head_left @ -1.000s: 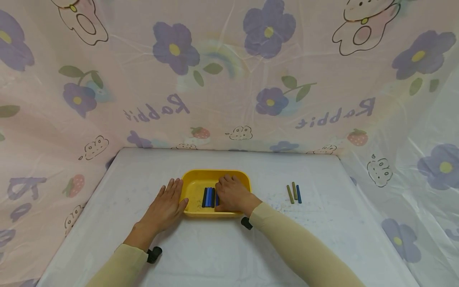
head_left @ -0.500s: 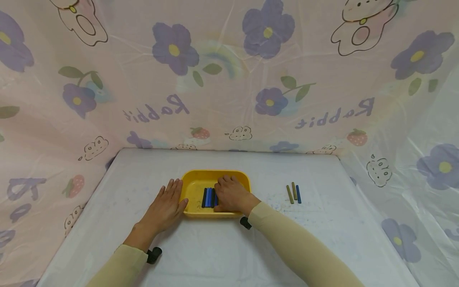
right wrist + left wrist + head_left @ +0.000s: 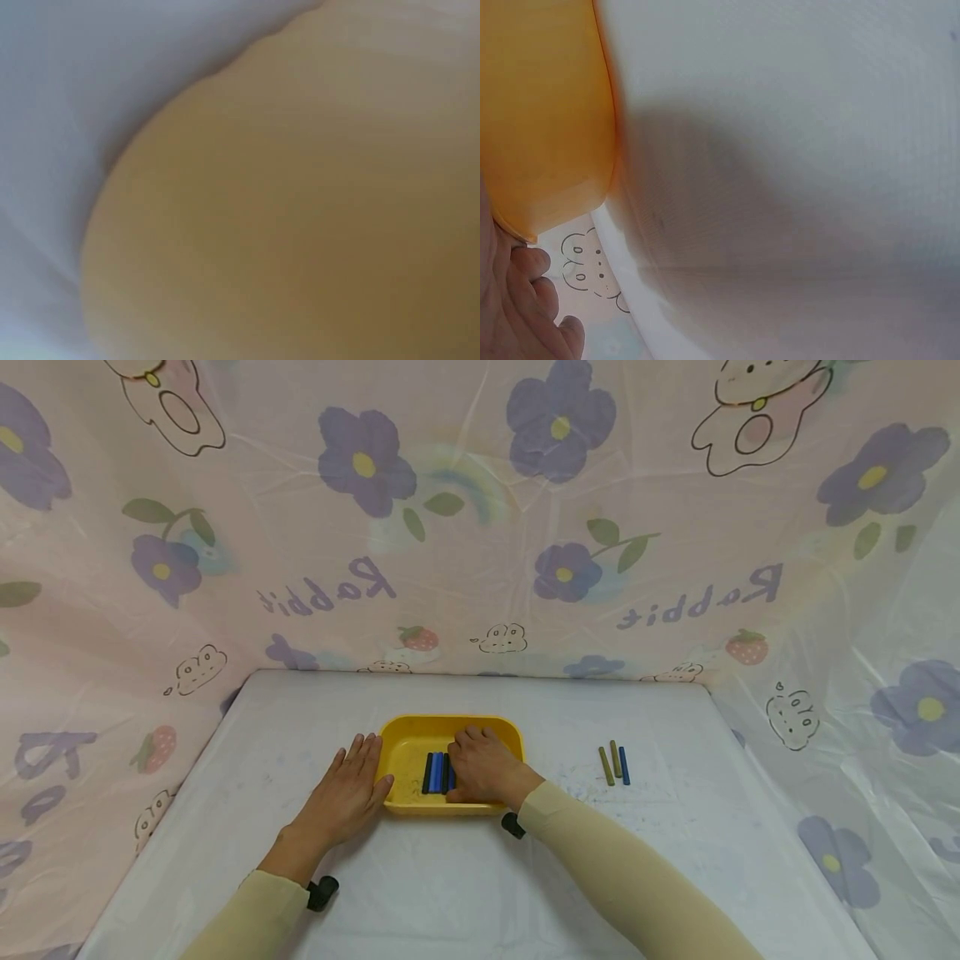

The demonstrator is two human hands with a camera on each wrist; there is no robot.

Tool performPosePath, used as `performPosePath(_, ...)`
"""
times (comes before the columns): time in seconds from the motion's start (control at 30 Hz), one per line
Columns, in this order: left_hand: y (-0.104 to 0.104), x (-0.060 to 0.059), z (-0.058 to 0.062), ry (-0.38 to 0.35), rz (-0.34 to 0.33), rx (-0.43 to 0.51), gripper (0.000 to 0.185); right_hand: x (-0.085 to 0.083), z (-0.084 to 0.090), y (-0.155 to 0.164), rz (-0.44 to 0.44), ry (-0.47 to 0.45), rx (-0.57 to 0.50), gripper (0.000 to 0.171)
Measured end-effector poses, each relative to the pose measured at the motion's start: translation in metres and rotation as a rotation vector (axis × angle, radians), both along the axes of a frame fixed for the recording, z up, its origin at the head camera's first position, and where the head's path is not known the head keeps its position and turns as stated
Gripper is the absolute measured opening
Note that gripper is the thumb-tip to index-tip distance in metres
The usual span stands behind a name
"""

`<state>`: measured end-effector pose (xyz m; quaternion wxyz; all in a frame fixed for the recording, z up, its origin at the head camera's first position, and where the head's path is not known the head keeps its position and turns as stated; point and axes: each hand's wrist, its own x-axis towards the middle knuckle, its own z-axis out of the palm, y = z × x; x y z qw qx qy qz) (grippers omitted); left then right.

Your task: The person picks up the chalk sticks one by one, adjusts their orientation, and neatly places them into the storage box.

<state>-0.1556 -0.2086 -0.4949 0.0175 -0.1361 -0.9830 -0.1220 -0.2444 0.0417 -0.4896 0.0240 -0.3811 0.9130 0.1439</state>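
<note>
A shallow yellow tray sits on the white table, with a row of dark and blue crayons side by side in it. My right hand reaches inside, fingers bent down at the far end and thumb at the near end of a blue crayon, mostly hidden beneath the palm. My left hand lies along the tray's left side, fingers straight and thumb over the rim. In the left wrist view the fingers touch the tray wall. Only the blurred tray side fills the right wrist view.
Right of the tray lie two olive crayons and a blue crayon. Small blue specks mark the white tablecloth. A flower-and-rabbit printed curtain rises behind the table and at both sides.
</note>
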Motion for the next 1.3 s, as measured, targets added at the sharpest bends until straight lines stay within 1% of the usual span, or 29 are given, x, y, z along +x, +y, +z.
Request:
performPosePath(0.5, 0.0, 0.001, 0.001, 0.001, 0.0, 0.014, 0.073, 0.001, 0.001, 0.001, 0.012, -0.005, 0.015, 0.08)
performPosePath(0.8, 0.001, 0.0, 0.002, -0.012, 0.007, 0.004, 0.074, 0.002, 0.009, 0.012, -0.056, -0.073, 0.004, 0.08)
performPosePath(1.03, 0.001, 0.001, 0.003, -0.018, 0.009, 0.007, 0.074, 0.0, 0.014, 0.024, -0.067, -0.077, 0.001, 0.08)
performPosePath(1.13, 0.0, 0.001, 0.002, -0.012, 0.008, 0.013, 0.074, -0.002, 0.012, 0.024, -0.062, -0.078, -0.001, 0.077)
performPosePath(1.3, 0.0, 0.002, 0.0, 0.002, 0.007, 0.024, 0.073, -0.003, 0.008, 0.022, -0.046, -0.081, -0.027, 0.066)
